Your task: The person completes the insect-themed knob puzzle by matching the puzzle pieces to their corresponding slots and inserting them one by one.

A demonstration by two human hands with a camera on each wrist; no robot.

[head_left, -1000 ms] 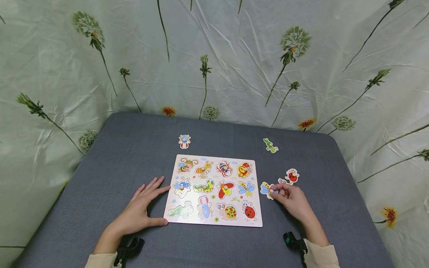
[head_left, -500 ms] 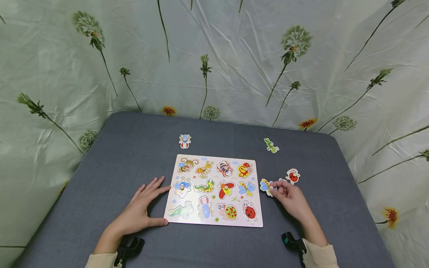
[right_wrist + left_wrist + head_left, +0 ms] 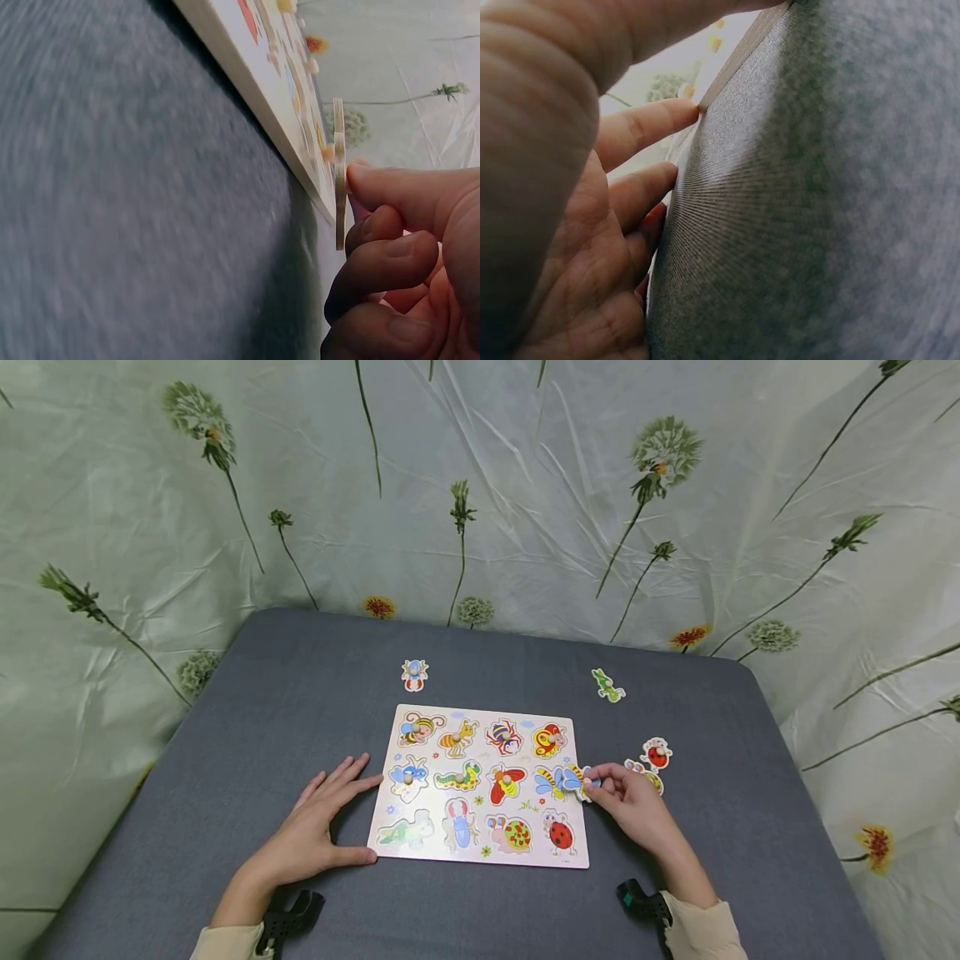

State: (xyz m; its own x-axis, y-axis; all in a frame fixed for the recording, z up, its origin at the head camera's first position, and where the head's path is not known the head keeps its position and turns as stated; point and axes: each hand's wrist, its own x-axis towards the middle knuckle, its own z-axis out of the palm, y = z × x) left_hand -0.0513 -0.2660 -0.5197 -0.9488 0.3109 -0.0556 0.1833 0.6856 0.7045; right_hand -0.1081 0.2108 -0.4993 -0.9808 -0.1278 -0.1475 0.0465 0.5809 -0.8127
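Our R grip pinches the blue-winged, yellow-striped wooden insect pc. over the R edge of the pale-pink rectangular wooden board; our L grip, unclenched, touches its L edge.

My right fingers hide part of the winged piece.
The right wrist view crops the board and blurs the surface; from my head, the board's corner print is too small to read.

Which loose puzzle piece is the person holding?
The blue-winged, striped insect piece, pinched by the right hand; the other loose pieces lie on the grey cloth.
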